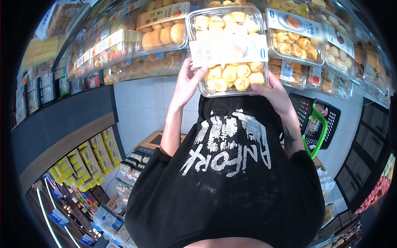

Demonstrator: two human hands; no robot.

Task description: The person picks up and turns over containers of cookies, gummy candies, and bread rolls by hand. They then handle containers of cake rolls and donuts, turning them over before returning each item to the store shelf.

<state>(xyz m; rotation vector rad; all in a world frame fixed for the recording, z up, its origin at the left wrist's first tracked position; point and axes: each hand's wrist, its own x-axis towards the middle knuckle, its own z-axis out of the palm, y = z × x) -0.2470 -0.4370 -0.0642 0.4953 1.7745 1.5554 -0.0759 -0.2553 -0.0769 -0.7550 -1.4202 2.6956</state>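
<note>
A clear plastic box of small round yellow pastries [235,75], with a pale label band around its middle, is held up in front of my body. My left hand [188,80] grips the left side of the box, thumb and fingers at its edge. On the lower right corner my right hand [273,91] has its thumb over the front, and its other fingers are partly hidden behind the box. Just beyond the box are more clear packs, including a box of buns [165,36] on the left and a similar yellow pastry box [293,43] on the right.
Stacked packs of baked goods line the display across the top. A black shopping basket [333,122] with a green handle [319,138] stands on the tiled floor at my right. Yellow packets [89,159] hang at the lower left. Dark cabinets [364,144] stand at the right.
</note>
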